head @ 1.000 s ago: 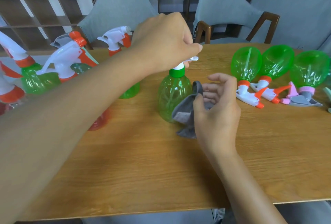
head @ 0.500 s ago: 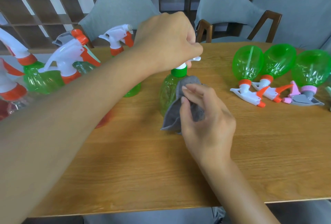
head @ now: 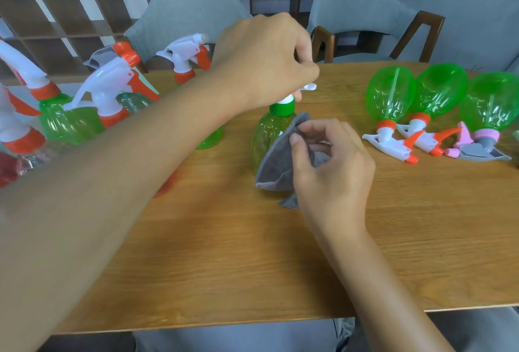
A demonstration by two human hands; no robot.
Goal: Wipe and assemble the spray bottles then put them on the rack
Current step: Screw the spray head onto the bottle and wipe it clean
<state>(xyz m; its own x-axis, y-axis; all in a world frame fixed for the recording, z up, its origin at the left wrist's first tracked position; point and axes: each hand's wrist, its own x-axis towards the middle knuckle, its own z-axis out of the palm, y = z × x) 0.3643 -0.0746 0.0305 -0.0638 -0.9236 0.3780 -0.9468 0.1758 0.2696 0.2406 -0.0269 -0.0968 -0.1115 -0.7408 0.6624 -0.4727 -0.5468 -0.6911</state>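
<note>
Bottle in work: green spray bottle, upright on the wooden table, centre of the frame; green collar and white spray head on top.
My left hand: reaches in from the lower left, fingers curled down over the white spray head, gripping it; most of the head is hidden under my hand, only the white trigger tip shows at its right.
My right hand: comes in from the lower right, thumb and fingers curled, pinching the grey cloth.
Cloth: folded, lies against the right side of the bottle body, one corner hanging down to the table.
Right of frame: three green bottles lie tilted on the table side by side, heads toward me; two have white-and-orange heads, the rightmost a pink-and-grey head.
Left of frame: upright bottles with white-and-orange heads stand grouped together; my left forearm partly hides them.
Far left edge: reddish bottle, blurred, cannot tell more.
Background: two grey chairs behind the table, dark shelving upper left.
</note>
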